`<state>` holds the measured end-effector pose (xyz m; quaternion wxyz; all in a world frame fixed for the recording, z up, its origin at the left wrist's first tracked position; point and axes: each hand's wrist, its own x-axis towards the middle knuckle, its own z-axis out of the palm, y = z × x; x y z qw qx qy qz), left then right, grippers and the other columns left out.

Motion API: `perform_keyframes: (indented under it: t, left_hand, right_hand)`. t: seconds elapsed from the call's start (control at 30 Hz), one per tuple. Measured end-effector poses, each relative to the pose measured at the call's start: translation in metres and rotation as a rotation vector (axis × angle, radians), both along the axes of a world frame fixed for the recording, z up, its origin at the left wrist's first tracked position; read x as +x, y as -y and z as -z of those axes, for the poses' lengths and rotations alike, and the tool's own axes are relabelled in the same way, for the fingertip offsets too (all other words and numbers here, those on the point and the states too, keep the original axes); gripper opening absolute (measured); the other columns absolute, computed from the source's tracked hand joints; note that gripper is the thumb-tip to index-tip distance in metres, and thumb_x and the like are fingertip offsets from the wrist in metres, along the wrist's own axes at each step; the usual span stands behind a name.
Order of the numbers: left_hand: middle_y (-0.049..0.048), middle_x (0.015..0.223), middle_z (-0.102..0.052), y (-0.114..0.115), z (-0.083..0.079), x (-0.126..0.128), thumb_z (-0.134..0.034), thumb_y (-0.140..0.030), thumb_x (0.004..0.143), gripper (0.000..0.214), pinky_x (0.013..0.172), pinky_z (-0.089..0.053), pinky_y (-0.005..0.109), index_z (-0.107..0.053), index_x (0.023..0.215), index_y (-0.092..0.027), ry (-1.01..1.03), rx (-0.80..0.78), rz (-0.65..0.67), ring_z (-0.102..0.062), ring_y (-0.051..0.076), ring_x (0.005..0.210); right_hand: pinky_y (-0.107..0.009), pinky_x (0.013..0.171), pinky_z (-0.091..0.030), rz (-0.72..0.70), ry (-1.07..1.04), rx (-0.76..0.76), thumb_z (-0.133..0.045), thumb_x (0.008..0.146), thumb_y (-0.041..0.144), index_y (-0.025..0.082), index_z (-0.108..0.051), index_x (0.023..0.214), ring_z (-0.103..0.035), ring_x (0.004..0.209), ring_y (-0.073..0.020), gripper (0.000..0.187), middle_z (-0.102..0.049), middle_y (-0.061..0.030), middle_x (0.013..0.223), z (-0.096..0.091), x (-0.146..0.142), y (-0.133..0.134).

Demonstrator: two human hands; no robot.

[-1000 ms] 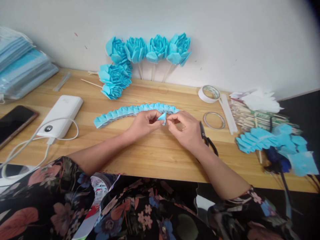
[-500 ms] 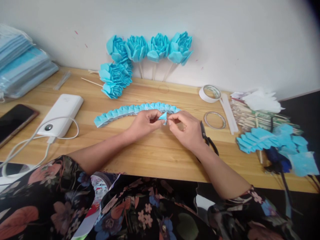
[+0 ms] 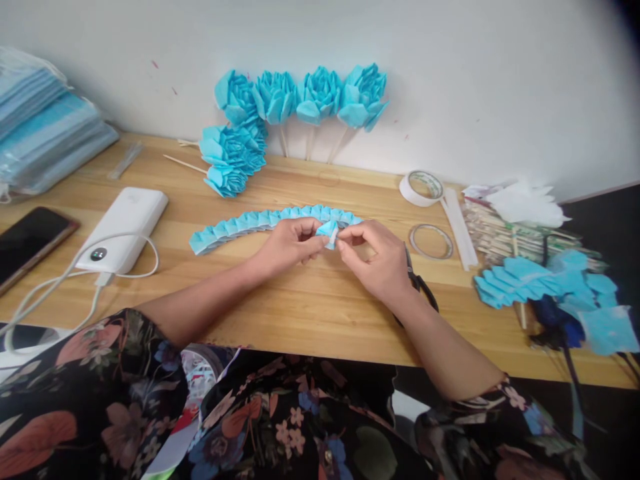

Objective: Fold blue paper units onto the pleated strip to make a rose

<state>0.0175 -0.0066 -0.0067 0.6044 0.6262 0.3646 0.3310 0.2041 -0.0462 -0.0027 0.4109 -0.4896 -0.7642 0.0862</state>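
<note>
Grained tabletop [image 3: 280, 313], folded blue piece [image 3: 328, 230], layered flowers [image 3: 319, 95]

Place presents as a craft workspace; evidence: desk [image 3: 280, 313], tape [image 3: 414, 195], scissors [image 3: 425, 291], sticks [image 3: 493, 230], stemmed blue flowers [image 3: 319, 95]; type of building undetermined.

The wooden table [image 3: 300, 313] in front of me supports the following items. To my left: a mask stack [image 3: 55, 143], a phone [image 3: 33, 243] and a white power bank [image 3: 125, 227]. Centre: an arc of folded blue pieces [image 3: 245, 223]. Rear: blue flowers [image 3: 225, 150] on sticks. To my right: a tape roll [image 3: 413, 194], a narrow ring [image 3: 432, 257], white strips [image 3: 461, 233] and a stick bundle [image 3: 490, 227].
</note>
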Motion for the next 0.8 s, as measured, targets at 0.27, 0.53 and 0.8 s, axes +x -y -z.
perform_keyframes:
  t: [0.27, 0.53, 0.8]
  left_hand:
    - [-0.0032, 0.056, -0.055, -0.0011, -0.0019, -0.0027, -0.066, -0.030, 0.081, 0.020, 0.047, -0.039, 0.018, -0.057, 0.069, -0.015, 0.069, -0.109, 0.048, -0.049, 0.006, 0.049]
    - [-0.0024, 0.055, -0.057, -0.0025, 0.0020, -0.0015, -0.068, -0.029, 0.080, 0.021, 0.044, -0.039, 0.017, -0.058, 0.067, -0.014, 0.123, -0.187, 0.071, -0.049, 0.005, 0.047]
    - [-0.0013, 0.058, -0.060, -0.0031, 0.0032, -0.0028, -0.071, -0.028, 0.079, 0.019, 0.043, -0.040, 0.017, -0.061, 0.071, -0.013, 0.194, -0.295, 0.101, -0.052, 0.006, 0.047]
  right_hand:
    - [-0.038, 0.078, -0.051, -0.072, 0.048, 0.054, -0.061, 0.094, 0.024, 0.027, -0.071, 0.091, -0.067, 0.083, -0.0205, 0.011, -0.076, -0.0027, 0.087, 0.0015, 0.0040, -0.0019]
    - [-0.037, 0.077, -0.051, -0.102, 0.063, 0.098, -0.061, 0.095, 0.025, 0.027, -0.074, 0.091, -0.067, 0.083, -0.0197, 0.014, -0.077, -0.0023, 0.088, 0.0024, 0.0072, -0.0039]
    - [-0.034, 0.076, -0.053, -0.144, 0.076, 0.186, -0.063, 0.095, 0.020, 0.023, -0.072, 0.094, -0.067, 0.082, -0.0181, 0.010, -0.076, -0.0038, 0.089, 0.0039, 0.0080, -0.0052]
